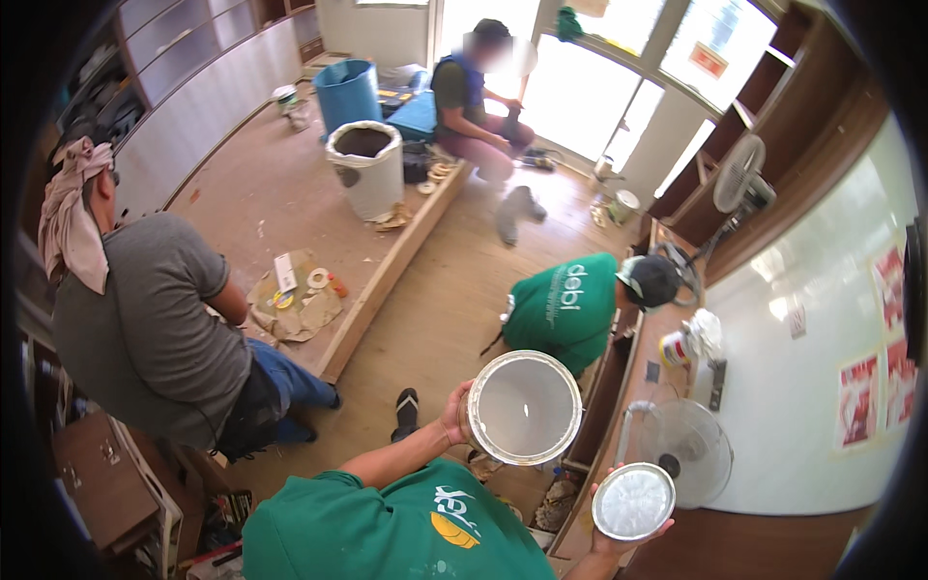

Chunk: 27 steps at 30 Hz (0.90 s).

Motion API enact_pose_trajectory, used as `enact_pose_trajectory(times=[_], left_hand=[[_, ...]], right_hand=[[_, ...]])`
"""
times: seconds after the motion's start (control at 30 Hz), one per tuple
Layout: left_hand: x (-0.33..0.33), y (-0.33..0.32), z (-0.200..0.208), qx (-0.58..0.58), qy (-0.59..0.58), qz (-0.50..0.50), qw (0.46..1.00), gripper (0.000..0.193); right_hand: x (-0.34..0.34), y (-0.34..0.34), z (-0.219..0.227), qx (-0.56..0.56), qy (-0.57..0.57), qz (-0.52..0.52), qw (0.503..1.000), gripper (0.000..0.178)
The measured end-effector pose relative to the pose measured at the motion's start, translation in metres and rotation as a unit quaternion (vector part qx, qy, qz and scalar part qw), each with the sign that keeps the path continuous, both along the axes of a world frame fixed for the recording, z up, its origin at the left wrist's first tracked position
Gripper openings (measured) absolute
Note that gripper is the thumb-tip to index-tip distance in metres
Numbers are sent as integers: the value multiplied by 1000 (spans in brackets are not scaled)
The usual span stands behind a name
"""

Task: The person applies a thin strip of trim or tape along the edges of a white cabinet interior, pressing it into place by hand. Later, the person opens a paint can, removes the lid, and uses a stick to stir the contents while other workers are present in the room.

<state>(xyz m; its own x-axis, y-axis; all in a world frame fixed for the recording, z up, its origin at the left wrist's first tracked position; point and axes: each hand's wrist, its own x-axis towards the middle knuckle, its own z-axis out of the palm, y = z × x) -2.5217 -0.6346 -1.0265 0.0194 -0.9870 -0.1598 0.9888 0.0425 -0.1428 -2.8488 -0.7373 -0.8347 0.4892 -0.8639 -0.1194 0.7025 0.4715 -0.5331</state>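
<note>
My left hand [454,414] grips the side of a round white pail [523,408]. The pail's open mouth faces up and shows a pale grey inside with a bright spot at the bottom. To the right and nearer, my right hand [611,538] holds a smaller round white-rimmed lid [633,501] with a silvery grey face. Its fingers show around the rim; whether a container lies beneath it I cannot tell. Pail and lid are held apart from each other.
A person in a green shirt [561,307] bends down ahead. Another in grey [145,319] stands left; a third [474,97] sits far back. A low platform [387,280] carries a lined bin [367,188] and a blue barrel [346,95]. Fans [686,452] line the right-hand counter.
</note>
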Motion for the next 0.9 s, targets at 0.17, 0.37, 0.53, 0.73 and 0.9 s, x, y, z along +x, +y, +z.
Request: enact_pose_trajectory(times=[0.17,0.37,0.53,0.73,0.9], left_hand=[[100,50,-5,56,-24,46,997,59],[186,97,-9,60,-20,60,996,56],[221,110,-7,68,-41,111,991,54],[253,112,0,73,-28,188,979,55],[279,93,-3,143,-26,227,963,56]], right_hand=[[131,-8,6,-157,132,49,977,109],[316,-1,57,-600,371,189,683,123],[428,24,69,-728,346,242,540,108],[494,20,50,-776,315,307,451,110],[538,-17,36,-774,306,346,433,122]])
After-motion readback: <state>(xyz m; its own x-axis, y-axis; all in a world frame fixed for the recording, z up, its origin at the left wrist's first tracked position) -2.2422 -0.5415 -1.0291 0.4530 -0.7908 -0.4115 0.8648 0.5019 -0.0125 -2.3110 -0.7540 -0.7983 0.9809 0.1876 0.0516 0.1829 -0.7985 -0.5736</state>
